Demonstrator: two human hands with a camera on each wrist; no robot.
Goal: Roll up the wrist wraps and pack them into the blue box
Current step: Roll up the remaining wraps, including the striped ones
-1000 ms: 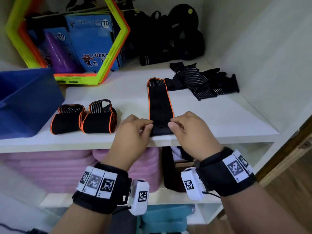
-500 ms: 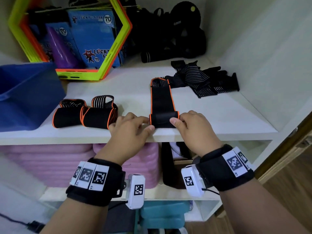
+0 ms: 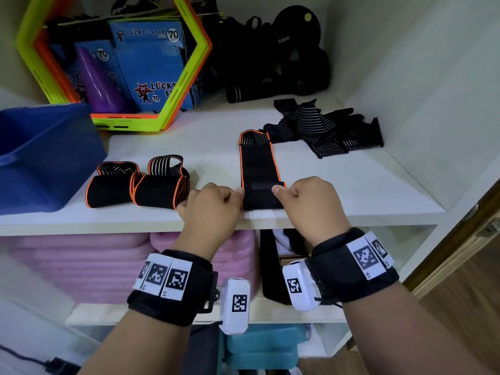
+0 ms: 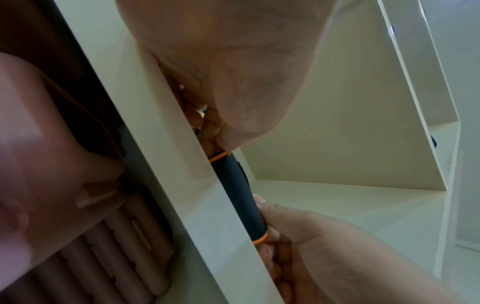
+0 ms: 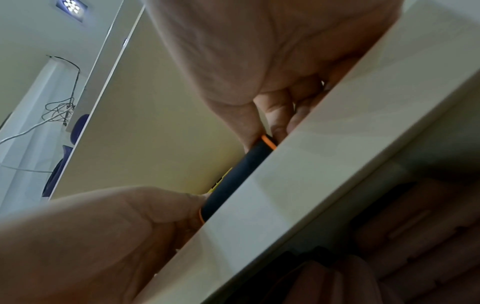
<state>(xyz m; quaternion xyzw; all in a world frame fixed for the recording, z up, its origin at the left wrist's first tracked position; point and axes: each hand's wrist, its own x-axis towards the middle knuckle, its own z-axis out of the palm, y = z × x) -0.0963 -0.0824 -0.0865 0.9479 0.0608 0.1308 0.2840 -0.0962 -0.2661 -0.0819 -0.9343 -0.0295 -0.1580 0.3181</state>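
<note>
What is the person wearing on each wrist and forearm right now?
Both forearms are bare, no sleeves. Each wrist carries a wide black strap, left and right, bearing white square-coded marker tags. A small white camera box with a coded tag hangs inside each wrist; a thin black cable leaves the right one.

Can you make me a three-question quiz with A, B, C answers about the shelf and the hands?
1. Where is the blue box?
A. on the shelf's left end
B. on the floor
C. on the lower shelf

2. How many rolled wraps lie beside the blue box?
A. none
B. two
C. five

3. What state is the wrap between the hands in?
A. fully rolled
B. partly rolled
C. inside the box

Answers:
1 A, it sits at the left of the white shelf.
2 B, the first rolled wrap and the second rolled wrap lie side by side.
3 B, the left hand and right hand pinch the roll's ends while the rest of the orange-edged wrap lies flat.
</note>
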